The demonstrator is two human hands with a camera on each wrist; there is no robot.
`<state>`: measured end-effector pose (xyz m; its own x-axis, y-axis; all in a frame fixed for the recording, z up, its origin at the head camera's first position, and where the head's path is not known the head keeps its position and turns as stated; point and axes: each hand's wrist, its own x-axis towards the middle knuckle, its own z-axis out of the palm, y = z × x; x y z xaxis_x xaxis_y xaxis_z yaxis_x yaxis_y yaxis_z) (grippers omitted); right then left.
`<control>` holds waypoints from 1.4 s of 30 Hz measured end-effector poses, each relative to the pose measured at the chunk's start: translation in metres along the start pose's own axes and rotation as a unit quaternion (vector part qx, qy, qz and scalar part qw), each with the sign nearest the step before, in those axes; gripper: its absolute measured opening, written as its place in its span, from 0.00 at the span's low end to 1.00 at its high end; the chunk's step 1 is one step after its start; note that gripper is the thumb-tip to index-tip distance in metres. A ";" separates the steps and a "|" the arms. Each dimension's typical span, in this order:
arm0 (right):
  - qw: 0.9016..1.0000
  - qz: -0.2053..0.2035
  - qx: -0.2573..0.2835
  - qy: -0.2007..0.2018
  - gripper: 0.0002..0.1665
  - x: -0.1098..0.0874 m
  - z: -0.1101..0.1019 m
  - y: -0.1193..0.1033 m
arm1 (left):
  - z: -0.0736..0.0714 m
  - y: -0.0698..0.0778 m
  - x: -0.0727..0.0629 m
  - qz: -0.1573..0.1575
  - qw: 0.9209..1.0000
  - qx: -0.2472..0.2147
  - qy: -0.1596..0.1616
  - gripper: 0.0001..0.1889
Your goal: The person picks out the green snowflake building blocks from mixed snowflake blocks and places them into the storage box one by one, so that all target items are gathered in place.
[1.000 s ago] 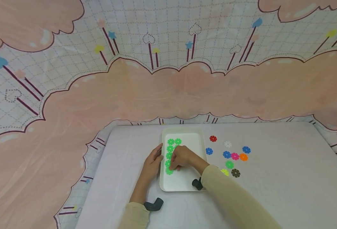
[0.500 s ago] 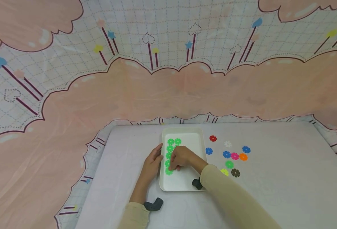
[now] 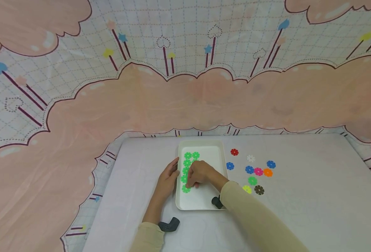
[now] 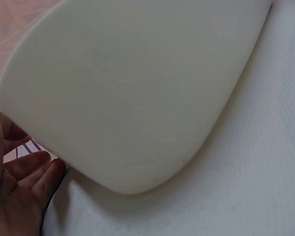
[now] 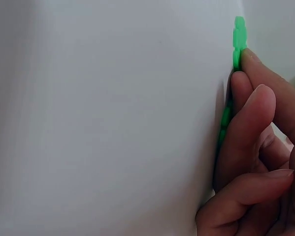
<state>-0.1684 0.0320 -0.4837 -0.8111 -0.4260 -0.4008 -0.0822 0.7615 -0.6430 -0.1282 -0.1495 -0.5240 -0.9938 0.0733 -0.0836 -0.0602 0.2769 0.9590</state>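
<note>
In the head view, a white tray [image 3: 205,204] lies on the table with several flat green notched plastic discs in a column along its left side. My left hand [image 3: 167,181] holds the tray's left rim; in the left wrist view its fingertips [image 4: 56,167] are at the tray's edge. My right hand [image 3: 201,172] reaches over the tray with curled fingers. It pinches the lowest green disc [image 3: 186,189] of the column, close over the tray floor. Up close in the right wrist view, fingertips meet the edge of this green disc [image 5: 240,42]. The hand hides part of the column.
Right of the tray, loose notched discs lie on the white-covered table [image 3: 314,203]: a red disc [image 3: 234,152], a white disc [image 3: 250,158], a pink disc [image 3: 258,171], an orange disc [image 3: 268,172] and several others. A patterned cloth [image 3: 204,101] hangs behind.
The lowest green disc has shifted very slightly toward the near side, away from the disc above it. Both hands have hardly moved.
</note>
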 end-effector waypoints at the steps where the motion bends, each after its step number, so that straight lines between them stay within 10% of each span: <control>1: 1.000 -0.001 0.001 -0.001 0.11 0.000 0.000 0.000 | 0.000 0.000 0.000 0.000 1.000 0.000 0.000 0.26; 20: 0.995 -0.020 0.094 -0.029 0.07 -0.003 -0.011 0.009 | 0.001 -0.001 0.000 0.007 1.000 -0.005 0.002 0.26; 42: 0.986 -0.010 0.159 0.053 0.05 -0.039 -0.056 0.028 | 0.001 0.000 -0.001 0.007 1.000 -0.004 0.004 0.27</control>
<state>-0.1718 0.0974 -0.4494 -0.8680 -0.3731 -0.3276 0.0739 0.5554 -0.8283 -0.1274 -0.1486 -0.5247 -0.9952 0.0699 -0.0685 -0.0475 0.2678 0.9623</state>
